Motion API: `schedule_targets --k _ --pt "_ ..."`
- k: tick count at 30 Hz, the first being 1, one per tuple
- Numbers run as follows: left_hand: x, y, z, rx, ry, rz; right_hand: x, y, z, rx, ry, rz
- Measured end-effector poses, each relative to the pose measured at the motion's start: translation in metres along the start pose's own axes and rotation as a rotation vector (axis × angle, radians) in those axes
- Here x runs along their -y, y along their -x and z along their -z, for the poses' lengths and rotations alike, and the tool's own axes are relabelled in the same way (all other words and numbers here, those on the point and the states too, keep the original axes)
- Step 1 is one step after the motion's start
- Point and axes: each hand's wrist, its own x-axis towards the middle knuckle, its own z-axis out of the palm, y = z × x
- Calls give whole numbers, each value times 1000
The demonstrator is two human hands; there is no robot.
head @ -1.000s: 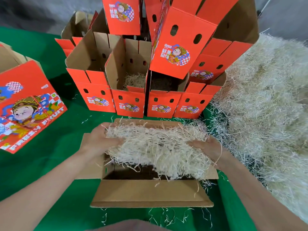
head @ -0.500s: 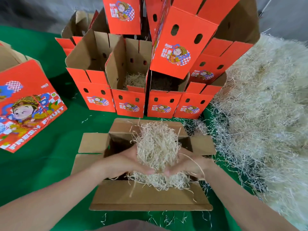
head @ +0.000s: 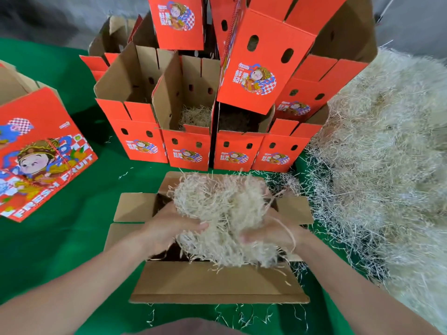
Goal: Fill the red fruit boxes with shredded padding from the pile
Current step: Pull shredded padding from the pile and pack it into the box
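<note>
Shredded pale padding (head: 222, 213) hangs as a loose wad over the open brown cardboard box (head: 217, 281) at 6 o'clock. The left hand (head: 169, 228) and right hand (head: 268, 232) both grip it, fingers curled in. It seems best to press it down evenly and tuck in the strands trailing over the near flap. The straw-coloured pile (head: 387, 153) lies at 3 o'clock. The tilted red printed box (head: 43, 151) at 9 o'clock reads "FRESH FRUIT". The lettering on the upright red boxes (head: 186, 153) at 12 o'clock is too small to read.

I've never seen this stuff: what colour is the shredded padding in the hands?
The shredded padding is pale cream, like straw; the head view shows it best.
</note>
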Motion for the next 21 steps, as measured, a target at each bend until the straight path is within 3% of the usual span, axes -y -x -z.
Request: schedule_targets --k 1,4,6,10,14,17,19,21 --pt "1 -1 -8 27 21 11 1 -6 -10 23 -15 41" --pt "2 -1 -16 45 74 64 6 -19 -24 -197 125 180" --pt "1 3 -3 21 100 49 2 -14 -12 -194 72 208" --pt "6 14 41 -86 139 136 -14 0 17 -277 -49 66" --pt "-2 25 45 -14 25 180 -22 -1 24 -327 -19 -24" --pt "-6 30 54 -6 -22 163 -25 1 33 -400 -133 -65" --pt "-9 32 53 43 32 158 -22 5 32 -315 -204 16" --pt "-11 27 52 108 159 178 -16 7 24 -123 -253 39"
